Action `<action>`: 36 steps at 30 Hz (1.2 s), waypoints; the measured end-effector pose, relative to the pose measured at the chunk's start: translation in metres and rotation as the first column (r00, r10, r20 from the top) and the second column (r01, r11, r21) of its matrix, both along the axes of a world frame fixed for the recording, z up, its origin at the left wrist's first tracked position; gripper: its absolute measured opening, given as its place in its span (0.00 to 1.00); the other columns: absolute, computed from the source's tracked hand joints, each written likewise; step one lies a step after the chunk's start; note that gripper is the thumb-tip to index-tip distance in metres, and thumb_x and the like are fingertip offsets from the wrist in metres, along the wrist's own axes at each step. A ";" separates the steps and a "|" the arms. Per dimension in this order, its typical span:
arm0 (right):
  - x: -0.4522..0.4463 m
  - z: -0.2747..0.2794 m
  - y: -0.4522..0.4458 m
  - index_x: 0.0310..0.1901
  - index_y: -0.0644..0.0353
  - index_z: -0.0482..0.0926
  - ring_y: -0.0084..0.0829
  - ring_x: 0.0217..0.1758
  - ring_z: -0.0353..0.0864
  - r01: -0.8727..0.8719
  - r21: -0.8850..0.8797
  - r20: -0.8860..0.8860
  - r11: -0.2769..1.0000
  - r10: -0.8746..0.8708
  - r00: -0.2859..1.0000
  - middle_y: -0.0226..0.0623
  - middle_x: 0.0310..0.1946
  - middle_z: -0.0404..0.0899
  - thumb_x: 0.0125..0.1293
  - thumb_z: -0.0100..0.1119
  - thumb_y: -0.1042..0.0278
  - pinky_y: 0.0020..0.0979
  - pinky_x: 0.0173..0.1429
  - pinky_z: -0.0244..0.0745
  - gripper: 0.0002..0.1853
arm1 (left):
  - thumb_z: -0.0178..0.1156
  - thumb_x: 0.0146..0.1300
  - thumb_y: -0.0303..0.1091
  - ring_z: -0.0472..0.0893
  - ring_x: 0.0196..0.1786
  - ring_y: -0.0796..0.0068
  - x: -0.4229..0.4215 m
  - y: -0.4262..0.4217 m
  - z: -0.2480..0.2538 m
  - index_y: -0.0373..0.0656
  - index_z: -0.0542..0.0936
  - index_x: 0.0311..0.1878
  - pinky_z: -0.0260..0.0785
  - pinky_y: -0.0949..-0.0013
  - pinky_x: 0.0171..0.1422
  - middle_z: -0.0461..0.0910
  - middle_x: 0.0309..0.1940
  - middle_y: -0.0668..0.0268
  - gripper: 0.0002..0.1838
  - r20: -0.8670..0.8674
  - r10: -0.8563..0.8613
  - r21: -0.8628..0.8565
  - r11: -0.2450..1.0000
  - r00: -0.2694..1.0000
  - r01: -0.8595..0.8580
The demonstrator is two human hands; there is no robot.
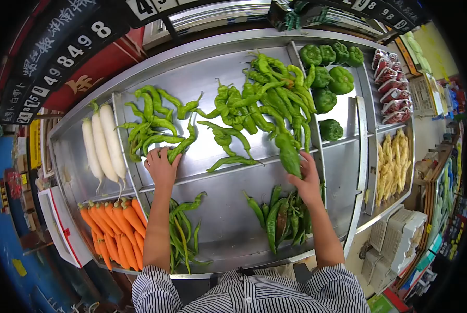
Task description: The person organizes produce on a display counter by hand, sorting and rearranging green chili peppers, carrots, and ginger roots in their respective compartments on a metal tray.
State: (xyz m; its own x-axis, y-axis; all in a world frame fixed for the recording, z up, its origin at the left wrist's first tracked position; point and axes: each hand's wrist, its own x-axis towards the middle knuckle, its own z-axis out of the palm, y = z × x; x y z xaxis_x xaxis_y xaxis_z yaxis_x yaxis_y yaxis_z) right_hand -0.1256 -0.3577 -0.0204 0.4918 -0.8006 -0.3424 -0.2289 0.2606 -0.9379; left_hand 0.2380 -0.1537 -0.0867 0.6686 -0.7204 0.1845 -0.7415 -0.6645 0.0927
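Observation:
My left hand [161, 166] is at the lower edge of the small left pile of long green peppers [152, 117]. A curved green pepper [189, 140] has its lower end between the thumb and fingers. On the right, my right hand [307, 181] pinches the lower end of a broad green pepper [287, 148]. That pepper's upper part lies against the large heap of green peppers [275, 96]. Between the hands, a few loose peppers [233, 161] lie on the metal tray [191, 78].
White radishes [108, 138] and carrots [121, 224] fill the left compartments. Thinner chilies [184, 229] and darker chilies [283, 219] lie in front. Bell peppers [342, 80], wrapped red packs [392, 86] and pale yellow roots [392, 164] are right. Metal dividers [223, 171] separate the compartments.

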 end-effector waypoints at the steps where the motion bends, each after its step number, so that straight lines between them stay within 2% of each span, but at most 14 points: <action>1: -0.009 -0.004 0.002 0.67 0.59 0.59 0.31 0.56 0.75 0.018 -0.020 0.010 1.000 -0.018 1.000 0.38 0.53 0.75 0.51 0.61 0.85 0.31 0.57 0.71 0.39 | 0.70 0.54 0.47 0.67 0.58 0.55 0.002 0.000 0.000 0.41 0.79 0.47 0.59 0.51 0.61 0.72 0.51 0.58 0.24 -0.040 -0.053 -0.047 0.998 0.998 0.051; 2: -0.016 -0.001 0.004 0.66 0.60 0.61 0.31 0.56 0.75 0.034 -0.003 0.002 0.999 -0.034 0.999 0.37 0.52 0.76 0.51 0.61 0.86 0.31 0.58 0.70 0.38 | 0.70 0.54 0.46 0.68 0.58 0.54 0.003 0.001 -0.002 0.40 0.79 0.48 0.60 0.51 0.62 0.71 0.52 0.57 0.24 -0.078 -0.100 -0.095 0.991 0.992 0.092; 5: -0.020 -0.002 0.014 0.63 0.61 0.65 0.29 0.44 0.79 0.149 0.158 0.090 0.976 -0.165 0.982 0.36 0.47 0.78 0.52 0.60 0.83 0.31 0.47 0.74 0.33 | 0.70 0.53 0.41 0.68 0.60 0.48 -0.006 0.007 -0.003 0.37 0.78 0.48 0.63 0.50 0.65 0.70 0.54 0.54 0.23 -0.156 -0.219 -0.205 0.961 0.963 0.186; 7: -0.015 -0.006 0.023 0.62 0.61 0.65 0.29 0.39 0.79 0.130 0.280 0.152 0.951 -0.178 0.972 0.36 0.43 0.79 0.53 0.61 0.81 0.31 0.43 0.73 0.31 | 0.70 0.53 0.40 0.66 0.63 0.48 -0.023 0.010 -0.012 0.37 0.78 0.48 0.61 0.52 0.67 0.70 0.55 0.52 0.22 -0.361 -0.247 -0.226 0.959 0.899 0.173; 10: 0.004 -0.009 0.036 0.60 0.62 0.66 0.29 0.36 0.79 0.092 0.366 0.189 0.926 -0.171 0.967 0.35 0.40 0.79 0.55 0.61 0.78 0.30 0.40 0.72 0.29 | 0.69 0.54 0.39 0.66 0.65 0.46 -0.055 -0.011 -0.015 0.36 0.80 0.44 0.63 0.53 0.67 0.70 0.55 0.51 0.19 -0.300 -0.324 -0.290 0.927 0.897 0.238; 13: 0.024 -0.006 0.048 0.60 0.62 0.67 0.29 0.36 0.80 0.072 0.364 0.169 0.929 -0.141 0.975 0.36 0.38 0.80 0.56 0.62 0.77 0.30 0.40 0.74 0.29 | 0.68 0.55 0.36 0.67 0.64 0.48 -0.077 -0.047 -0.015 0.36 0.80 0.41 0.64 0.55 0.67 0.71 0.54 0.52 0.15 -0.269 -0.312 -0.362 0.909 0.911 0.205; 17: 0.039 0.005 0.048 0.61 0.62 0.66 0.31 0.36 0.80 0.031 0.364 0.191 0.931 -0.108 0.976 0.39 0.39 0.81 0.56 0.63 0.78 0.32 0.40 0.76 0.29 | 0.68 0.55 0.34 0.67 0.64 0.48 -0.096 -0.081 -0.023 0.38 0.79 0.37 0.64 0.53 0.65 0.71 0.53 0.53 0.12 -0.328 -0.318 -0.470 0.872 0.889 0.139; 21: 0.039 0.013 0.037 0.61 0.61 0.66 0.33 0.37 0.80 0.001 0.331 0.183 0.944 -0.065 0.981 0.39 0.40 0.80 0.57 0.61 0.79 0.33 0.40 0.76 0.29 | 0.65 0.56 0.34 0.65 0.64 0.51 -0.099 -0.084 -0.021 0.41 0.79 0.35 0.57 0.40 0.64 0.70 0.52 0.56 0.08 -0.329 -0.314 -0.439 0.886 0.890 0.151; 25: 0.033 0.008 0.031 0.61 0.61 0.66 0.33 0.37 0.79 0.011 0.317 0.146 0.948 -0.060 0.987 0.39 0.42 0.79 0.58 0.59 0.79 0.34 0.41 0.76 0.27 | 0.65 0.55 0.34 0.65 0.65 0.51 -0.093 -0.060 -0.015 0.41 0.79 0.42 0.57 0.41 0.64 0.70 0.53 0.57 0.12 -0.358 -0.364 -0.406 0.890 0.860 0.207; 26: 0.032 0.009 0.032 0.60 0.61 0.66 0.33 0.37 0.79 0.025 0.328 0.147 0.945 -0.077 0.986 0.39 0.42 0.79 0.59 0.58 0.79 0.34 0.41 0.76 0.26 | 0.65 0.55 0.35 0.64 0.66 0.49 -0.091 -0.052 -0.015 0.42 0.78 0.48 0.58 0.43 0.65 0.70 0.55 0.57 0.18 -0.405 -0.362 -0.371 0.904 0.839 0.211; 30: 0.034 0.009 0.043 0.60 0.61 0.66 0.33 0.37 0.79 0.063 0.373 0.125 0.926 -0.118 0.985 0.38 0.41 0.79 0.60 0.58 0.79 0.34 0.41 0.76 0.25 | 0.62 0.58 0.31 0.63 0.67 0.50 -0.091 -0.009 0.015 0.43 0.77 0.53 0.59 0.52 0.69 0.67 0.62 0.57 0.18 -0.524 -0.317 -0.424 0.902 0.790 0.080; 33: 0.036 0.009 0.056 0.59 0.61 0.67 0.33 0.37 0.79 0.069 0.409 0.104 0.910 -0.121 0.987 0.37 0.41 0.78 0.60 0.58 0.79 0.34 0.40 0.75 0.24 | 0.63 0.57 0.30 0.65 0.64 0.49 -0.099 0.039 0.039 0.43 0.77 0.52 0.60 0.55 0.67 0.69 0.60 0.55 0.18 -0.600 -0.234 -0.495 0.860 0.765 -0.125; 36: 0.032 0.003 0.063 0.58 0.60 0.67 0.33 0.37 0.79 0.064 0.440 0.074 0.896 -0.108 0.991 0.37 0.41 0.77 0.61 0.58 0.78 0.34 0.40 0.75 0.23 | 0.63 0.57 0.29 0.67 0.62 0.51 -0.113 0.093 0.048 0.42 0.78 0.49 0.62 0.57 0.65 0.71 0.57 0.56 0.15 -0.580 -0.153 -0.492 0.849 0.800 -0.194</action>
